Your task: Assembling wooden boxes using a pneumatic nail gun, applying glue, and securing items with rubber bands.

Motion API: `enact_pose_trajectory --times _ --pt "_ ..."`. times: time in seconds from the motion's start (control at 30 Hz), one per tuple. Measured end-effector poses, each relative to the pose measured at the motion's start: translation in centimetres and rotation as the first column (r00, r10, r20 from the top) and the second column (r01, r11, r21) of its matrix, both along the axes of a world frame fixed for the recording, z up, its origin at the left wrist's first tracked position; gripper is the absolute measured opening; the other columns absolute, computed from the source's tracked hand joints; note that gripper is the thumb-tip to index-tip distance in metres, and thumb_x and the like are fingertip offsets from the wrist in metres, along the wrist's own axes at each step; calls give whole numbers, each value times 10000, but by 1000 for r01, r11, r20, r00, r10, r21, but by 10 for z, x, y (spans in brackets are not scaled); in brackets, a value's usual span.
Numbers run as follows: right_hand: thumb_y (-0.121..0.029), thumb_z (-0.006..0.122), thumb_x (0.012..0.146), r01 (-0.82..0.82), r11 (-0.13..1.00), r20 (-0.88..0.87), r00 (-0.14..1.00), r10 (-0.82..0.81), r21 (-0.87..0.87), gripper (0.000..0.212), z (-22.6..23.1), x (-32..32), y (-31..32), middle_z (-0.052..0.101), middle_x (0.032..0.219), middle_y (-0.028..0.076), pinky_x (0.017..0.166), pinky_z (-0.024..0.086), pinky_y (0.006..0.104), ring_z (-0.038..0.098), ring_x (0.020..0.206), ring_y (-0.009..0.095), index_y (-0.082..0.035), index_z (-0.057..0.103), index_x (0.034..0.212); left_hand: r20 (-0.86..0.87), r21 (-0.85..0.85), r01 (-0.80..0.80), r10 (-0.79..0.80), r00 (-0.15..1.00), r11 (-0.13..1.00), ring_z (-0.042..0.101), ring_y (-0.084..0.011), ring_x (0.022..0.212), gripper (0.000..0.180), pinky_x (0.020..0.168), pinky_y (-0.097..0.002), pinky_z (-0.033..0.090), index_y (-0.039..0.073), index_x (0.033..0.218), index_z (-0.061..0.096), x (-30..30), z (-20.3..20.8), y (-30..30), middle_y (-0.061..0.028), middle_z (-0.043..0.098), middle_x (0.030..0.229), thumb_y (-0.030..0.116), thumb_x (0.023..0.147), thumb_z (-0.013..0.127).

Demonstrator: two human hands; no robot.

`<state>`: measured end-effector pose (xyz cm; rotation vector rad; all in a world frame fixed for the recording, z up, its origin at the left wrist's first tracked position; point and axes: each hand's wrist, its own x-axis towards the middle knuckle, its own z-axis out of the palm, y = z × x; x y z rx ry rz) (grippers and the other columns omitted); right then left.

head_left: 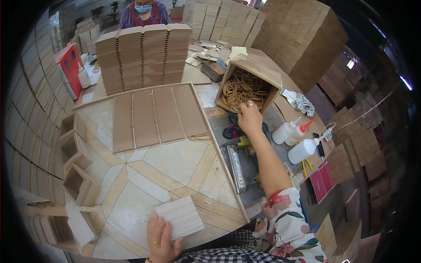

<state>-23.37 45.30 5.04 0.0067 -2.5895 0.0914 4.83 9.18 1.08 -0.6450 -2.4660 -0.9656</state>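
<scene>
My right hand [251, 119] reaches to the mouth of a tilted wooden box [274, 83] filled with tan rubber bands [241, 87]. Its fingers are bent together on the bands at the lower rim, and their tips are partly hidden. Near the table's front edge, my left hand [162, 239] rests with its fingers stretched out and the thumb apart. Its fingers touch the left edge of a square, pale wood-grained board [180, 215] lying on the tabletop. Beyond it, several brown grooved panels [144, 116] lie side by side, with a loose rubber band [199, 137] at their near right corner.
A tall stack of brown boards [142, 57] stands at the back, with a masked person [142, 13] behind it. Angled wooden pieces [81, 186] line the left edge. White glue bottles [303, 150] and a yellow-and-silver tool [237, 168] sit on the right. A raised strip [219, 153] borders the tabletop.
</scene>
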Motion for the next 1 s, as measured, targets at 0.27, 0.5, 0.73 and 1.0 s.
enact_pose_trajectory --times 0.27,0.5,0.73,1.0 --pt "-120 611 733 136 976 -60 990 -127 168 122 -22 -26 8 568 951 133 768 425 446 541 940 316 -86 650 844 23 -21 22 -22 1000 1000 449 -470 1156 422 950 -576 363 -37 1136 510 4 7 0 -244 470 1229 233 820 588" --pt "-142 572 805 -136 802 -29 989 147 -582 151 47 24 -34 626 673 105 591 474 334 610 626 218 -13 603 877 -14 51 27 -27 1000 998 533 -393 949 609 833 -501 427 -83 1229 436 -11 32 -10 -239 553 1039 166 726 673" --pt "-25 612 812 -466 459 231 466 854 -757 88 77 179 -165 570 667 -8 510 412 207 540 606 48 -15 577 892 159 103 -68 51 986 992 511 -292 770 739 716 -388 412 -69 1295 386 -36 74 5 -138 565 845 272 730 718" --pt "-46 602 767 -416 714 229 752 618 -563 165 52 205 -177 595 670 60 548 511 266 622 590 165 -41 562 927 398 341 -275 127 908 899 601 -256 766 115 712 -362 468 55 878 607 -27 68 -2 -117 594 743 103 778 637"
